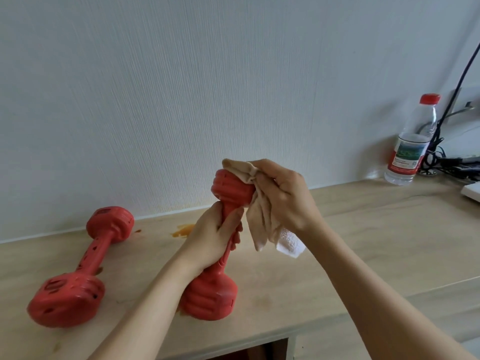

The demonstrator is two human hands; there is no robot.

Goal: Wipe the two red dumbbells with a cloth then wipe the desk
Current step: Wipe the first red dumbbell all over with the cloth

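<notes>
One red dumbbell [228, 189] stands nearly upright near the desk's front edge, its lower head resting on the wooden desk [376, 245]. My left hand [211, 236] grips its handle. My right hand [281, 194] holds a crumpled beige and white cloth [262, 224] against the right side and top of the upper head. A second red dumbbell [80, 266] lies flat on the desk to the left, untouched by either hand.
An orange stain [183, 229] marks the desk near the wall, behind my left hand. At the back right stand a water bottle [411, 141] with a red cap, dark cables [441, 154] and a white object [471, 192] at the edge.
</notes>
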